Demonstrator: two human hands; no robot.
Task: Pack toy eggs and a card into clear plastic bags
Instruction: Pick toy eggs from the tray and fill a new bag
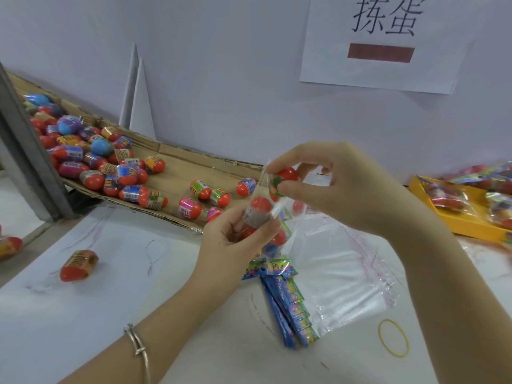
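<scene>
Left hand (235,239), bangle (137,342) at the wrist, clutches the clear plastic bag (277,210) on my feed, eggs (260,206) and a card (267,266) inside it; right hand (346,189) fingers (293,189) pinch a red toy egg (288,174) at the bag's mouth. More cards (291,314) lie beneath the bag.

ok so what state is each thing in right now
left hand, grips the clear bag upright
right hand, pinches a red egg at the bag's mouth
clear bag, mouth open, partly filled
lone egg, on its side on the table
empty bags, flat in a pile
cards, stacked on the table
rubber band, lying flat, unused
cardboard tray, holds many unpacked eggs
yellow tray, holds filled bags
</scene>
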